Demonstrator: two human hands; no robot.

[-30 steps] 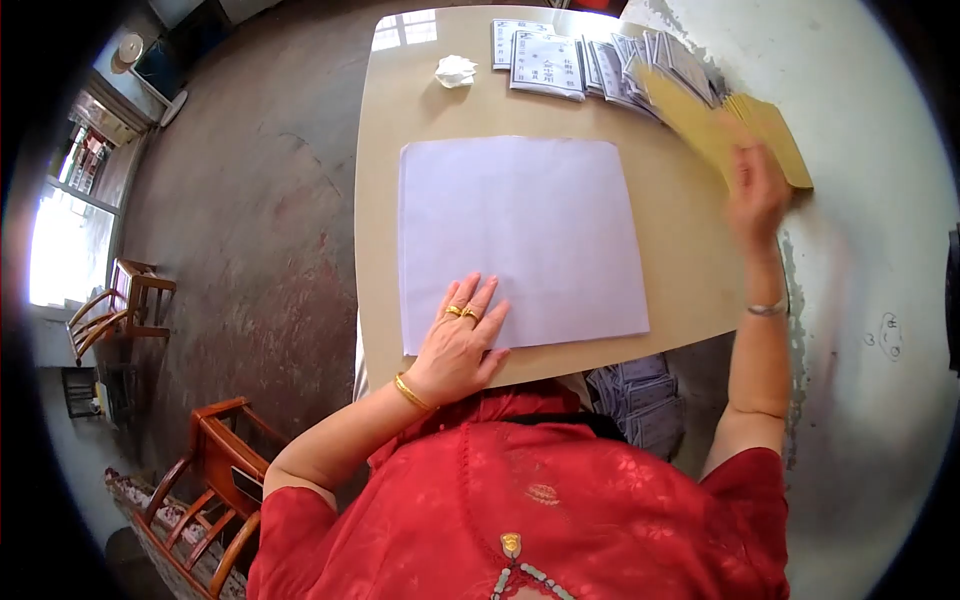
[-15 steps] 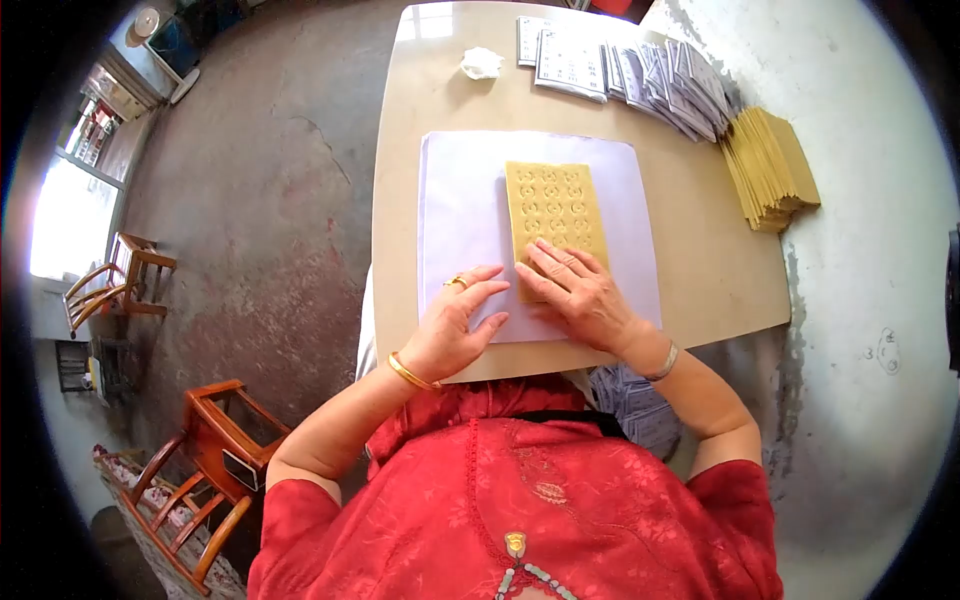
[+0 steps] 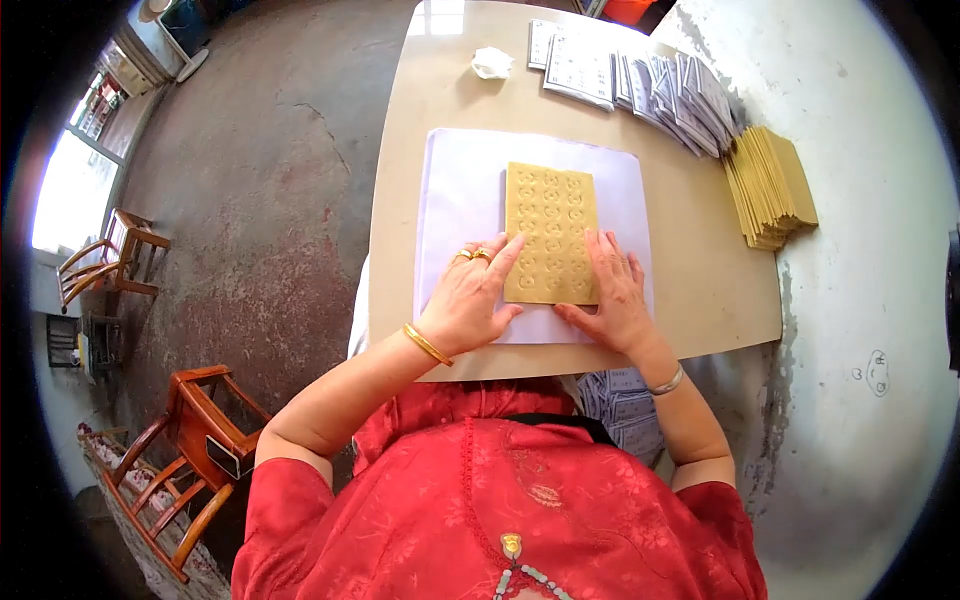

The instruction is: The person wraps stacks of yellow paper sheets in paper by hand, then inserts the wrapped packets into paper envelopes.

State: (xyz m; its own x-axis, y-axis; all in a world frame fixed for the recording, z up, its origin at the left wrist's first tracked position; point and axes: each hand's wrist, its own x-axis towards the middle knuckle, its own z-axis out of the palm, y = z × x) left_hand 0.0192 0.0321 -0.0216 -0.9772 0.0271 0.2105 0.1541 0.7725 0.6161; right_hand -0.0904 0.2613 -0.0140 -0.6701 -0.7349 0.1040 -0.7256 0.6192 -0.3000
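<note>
A yellow paper stack (image 3: 551, 225) with rows of pressed round marks lies upright on the middle of the white paper sheets (image 3: 462, 180). At its left edge rests my left hand (image 3: 472, 290), fingers spread, with gold rings and a bracelet. My right hand (image 3: 613, 298) touches the right edge and lower right corner, fingers apart and thumb stretched toward the bottom edge. Neither hand is closed round the paper.
Printed white packets (image 3: 580, 70) lie along the table's far side, some fanned out (image 3: 685, 100). Yellow paper bundles (image 3: 770, 188) stand at the right against the wall. A crumpled white paper (image 3: 492, 63) sits far left. More packets (image 3: 622, 405) are below the table edge.
A yellow piece has come from the right bundles onto the white sheets in my right hand. My right hand has since moved to its right edge, and my left hand has come to its left edge.
</note>
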